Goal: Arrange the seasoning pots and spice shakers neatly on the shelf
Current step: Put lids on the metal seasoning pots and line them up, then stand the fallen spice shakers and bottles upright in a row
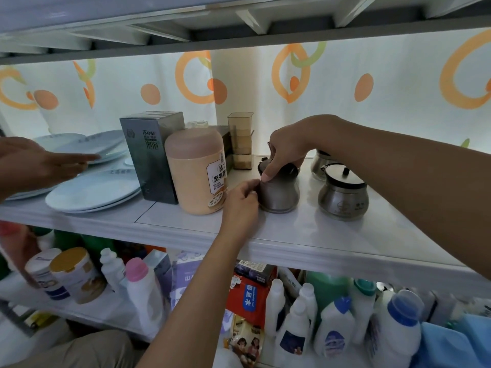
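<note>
On the white shelf [305, 235], the right hand [288, 147] grips the lid of a steel seasoning pot [279, 192] from above, while the left hand [240, 205] pinches its side from seven o'clock. A second steel pot [342, 195] stands apart at three o'clock, an orange canister [195, 171] near at nine o'clock.

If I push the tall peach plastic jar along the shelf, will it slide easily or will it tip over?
The peach jar is tall for its base, so a push near its lid would probably tip it; a push low down is safer. The white shelf looks glossy, so it should slide readily. It appears full, so likely heavy. The dark box stands close on one side.
</note>
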